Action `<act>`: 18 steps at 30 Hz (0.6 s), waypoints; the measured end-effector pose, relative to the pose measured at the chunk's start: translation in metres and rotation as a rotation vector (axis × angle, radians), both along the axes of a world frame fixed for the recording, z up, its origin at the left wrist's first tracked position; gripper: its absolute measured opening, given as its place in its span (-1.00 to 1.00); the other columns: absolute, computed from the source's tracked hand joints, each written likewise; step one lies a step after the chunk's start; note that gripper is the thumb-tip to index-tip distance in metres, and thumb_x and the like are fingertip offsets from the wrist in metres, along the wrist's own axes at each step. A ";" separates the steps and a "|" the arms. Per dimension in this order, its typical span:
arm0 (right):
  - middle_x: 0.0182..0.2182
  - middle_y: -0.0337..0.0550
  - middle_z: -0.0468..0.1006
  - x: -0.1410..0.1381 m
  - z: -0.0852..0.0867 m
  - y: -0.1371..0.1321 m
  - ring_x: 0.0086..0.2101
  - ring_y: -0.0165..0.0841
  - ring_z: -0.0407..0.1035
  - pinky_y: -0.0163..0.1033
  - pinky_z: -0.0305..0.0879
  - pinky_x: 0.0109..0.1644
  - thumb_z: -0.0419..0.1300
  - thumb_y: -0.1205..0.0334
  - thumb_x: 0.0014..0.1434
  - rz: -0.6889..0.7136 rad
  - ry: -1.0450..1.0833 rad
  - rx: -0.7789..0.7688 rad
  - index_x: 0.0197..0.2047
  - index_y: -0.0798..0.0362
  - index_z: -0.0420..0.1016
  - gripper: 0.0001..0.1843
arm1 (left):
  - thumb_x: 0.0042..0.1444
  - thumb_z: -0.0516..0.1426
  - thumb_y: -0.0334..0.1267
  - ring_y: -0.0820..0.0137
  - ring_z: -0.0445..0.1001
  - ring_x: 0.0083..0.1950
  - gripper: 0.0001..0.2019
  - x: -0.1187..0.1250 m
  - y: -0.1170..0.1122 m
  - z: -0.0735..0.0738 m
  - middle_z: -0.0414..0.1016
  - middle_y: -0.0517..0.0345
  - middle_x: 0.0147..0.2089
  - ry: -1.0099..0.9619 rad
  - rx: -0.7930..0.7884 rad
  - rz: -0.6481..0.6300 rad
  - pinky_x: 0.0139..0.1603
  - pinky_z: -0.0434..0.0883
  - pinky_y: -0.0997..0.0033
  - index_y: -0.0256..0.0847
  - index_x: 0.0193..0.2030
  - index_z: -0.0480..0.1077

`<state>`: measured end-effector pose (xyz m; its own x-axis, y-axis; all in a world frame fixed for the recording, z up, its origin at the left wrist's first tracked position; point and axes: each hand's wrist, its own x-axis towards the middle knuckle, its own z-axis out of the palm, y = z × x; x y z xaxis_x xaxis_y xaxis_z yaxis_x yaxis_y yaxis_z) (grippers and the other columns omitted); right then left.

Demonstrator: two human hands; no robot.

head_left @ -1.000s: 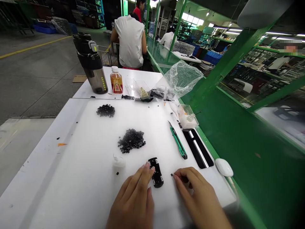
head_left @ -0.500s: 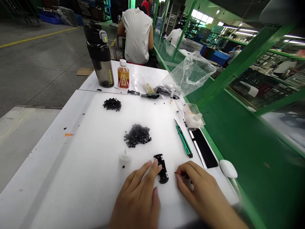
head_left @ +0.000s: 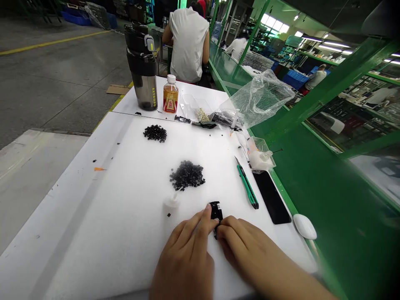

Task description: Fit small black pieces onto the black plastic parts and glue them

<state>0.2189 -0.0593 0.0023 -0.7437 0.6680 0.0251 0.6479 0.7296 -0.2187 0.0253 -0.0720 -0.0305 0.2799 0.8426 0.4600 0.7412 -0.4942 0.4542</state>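
Two bare hands, left hand (head_left: 184, 254), right hand (head_left: 250, 252), grip clamped on a slotted black plastic piece (head_left: 216, 211), smooth white board (head_left: 93, 216) beneath

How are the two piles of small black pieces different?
The near pile is clearly larger than the far pile. The near pile lies closer to the left hand, the far pile closer to the far edge of the white board. Both are loose heaps of small black pieces.
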 end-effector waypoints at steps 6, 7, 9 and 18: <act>-0.11 0.18 0.26 -0.005 0.011 0.005 -0.19 -0.04 0.28 -0.03 0.45 -0.26 -0.13 0.70 0.12 0.118 -0.126 0.146 -0.04 0.31 0.29 -0.61 | 0.12 -0.08 -0.60 0.36 0.43 0.25 -0.38 0.003 0.000 0.001 0.49 0.07 0.22 0.005 0.019 -0.006 0.18 0.43 0.32 -0.46 0.36 0.15; -0.11 0.19 0.26 -0.006 0.012 0.005 -0.20 -0.04 0.28 -0.03 0.45 -0.26 -0.11 0.69 0.11 0.127 -0.144 0.147 -0.04 0.31 0.30 -0.62 | 0.12 -0.08 -0.59 0.35 0.43 0.24 -0.39 0.003 0.000 0.001 0.50 0.07 0.22 0.007 0.022 -0.007 0.18 0.43 0.31 -0.46 0.36 0.15; -0.11 0.22 0.27 -0.009 0.014 0.005 -0.20 -0.01 0.29 -0.03 0.45 -0.28 -0.07 0.67 0.10 0.143 -0.175 0.166 -0.04 0.32 0.32 -0.63 | 0.13 -0.08 -0.59 0.34 0.43 0.25 -0.40 0.002 0.000 0.001 0.50 0.06 0.21 0.011 0.019 -0.011 0.19 0.43 0.30 -0.46 0.36 0.16; -0.13 0.24 0.37 -0.017 0.020 0.000 -0.23 0.01 0.35 -0.03 0.44 -0.36 -0.23 0.60 0.32 0.134 -0.080 0.230 -0.11 0.37 0.44 -0.59 | 0.21 -0.09 -0.56 0.30 0.44 0.25 -0.54 0.003 -0.003 -0.006 0.53 0.12 0.18 -0.001 0.110 -0.011 0.18 0.42 0.27 -0.39 0.20 0.38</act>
<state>0.2022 -0.0594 0.0225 -0.8306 0.5475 0.1020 0.5513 0.8343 0.0106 0.0287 -0.0746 -0.0365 0.2885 0.7838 0.5499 0.7353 -0.5493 0.3971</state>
